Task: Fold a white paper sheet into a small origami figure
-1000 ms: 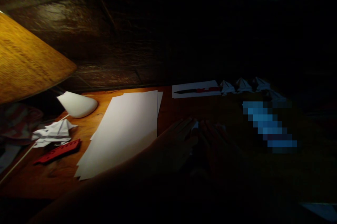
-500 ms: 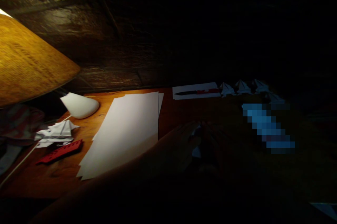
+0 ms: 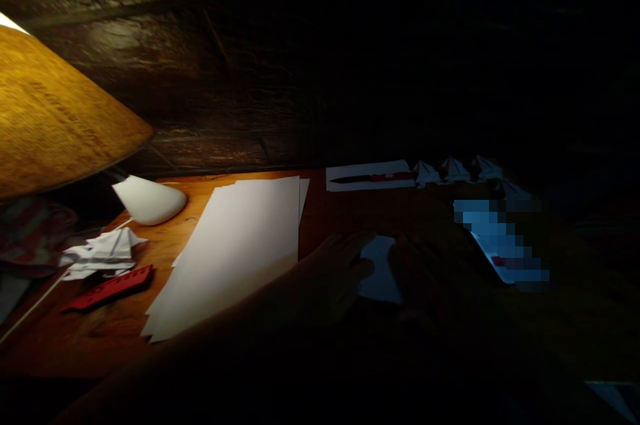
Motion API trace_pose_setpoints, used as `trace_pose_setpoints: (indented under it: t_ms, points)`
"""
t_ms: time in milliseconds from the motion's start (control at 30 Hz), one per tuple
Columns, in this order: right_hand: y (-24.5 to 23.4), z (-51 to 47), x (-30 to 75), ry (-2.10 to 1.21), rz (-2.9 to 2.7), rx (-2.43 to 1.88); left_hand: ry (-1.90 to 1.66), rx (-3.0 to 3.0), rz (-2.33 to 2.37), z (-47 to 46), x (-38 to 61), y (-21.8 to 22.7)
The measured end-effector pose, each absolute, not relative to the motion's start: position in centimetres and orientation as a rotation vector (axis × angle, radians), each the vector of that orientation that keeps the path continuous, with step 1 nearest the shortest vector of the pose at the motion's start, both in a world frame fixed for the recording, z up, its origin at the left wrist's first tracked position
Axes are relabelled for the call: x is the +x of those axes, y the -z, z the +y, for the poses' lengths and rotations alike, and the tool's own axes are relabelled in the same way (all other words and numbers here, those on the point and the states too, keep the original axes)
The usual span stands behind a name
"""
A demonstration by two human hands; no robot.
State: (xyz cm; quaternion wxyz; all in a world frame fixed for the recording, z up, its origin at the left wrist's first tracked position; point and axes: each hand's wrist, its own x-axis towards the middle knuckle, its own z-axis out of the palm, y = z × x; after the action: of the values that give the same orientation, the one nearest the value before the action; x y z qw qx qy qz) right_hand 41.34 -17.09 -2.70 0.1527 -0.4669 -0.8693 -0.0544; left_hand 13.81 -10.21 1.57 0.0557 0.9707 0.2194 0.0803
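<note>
Between my hands, on the wooden table, lies a small piece of white paper (image 3: 381,272), its left and right edges covered by them. My left hand (image 3: 345,265) reaches in from the lower left and grips the paper's left side, thumb and fingertips over its edge. In deep shadow, my right hand (image 3: 419,272) touches the right side of the paper. Its fingers are too dark to make out. A stack of white sheets (image 3: 240,238) is left of my left hand.
A lamp with a yellow shade (image 3: 65,112) and white base (image 3: 155,202) stands left, near folded paper (image 3: 107,252) and a red slotted object (image 3: 110,287). Behind are a red-handled knife (image 3: 390,177) on paper and several folded paper shapes (image 3: 455,170). A blurred-out phone-like object (image 3: 493,258) lies right.
My hands have moved apart, and more of the paper between them shows, lying flatter. The view has shifted slightly; the other things on the table stay put.
</note>
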Motion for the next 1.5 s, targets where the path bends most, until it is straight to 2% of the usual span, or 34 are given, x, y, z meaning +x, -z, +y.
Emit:
trace_pose_setpoints:
  t_ms: [500,767,1500]
  points:
    - [2.5,-17.3,40.7,0.227,-2.555,-1.343,-0.15,2.972,0.583,-9.5,14.6,-2.1]
    - [0.3,-16.5,38.4,0.203,-2.47,-1.477,-0.066,3.038,0.638,-9.8,15.5,-2.1]
    - [0.4,-16.4,38.5,0.17,-2.538,-1.443,-0.139,3.035,0.601,-9.7,15.0,-1.7]
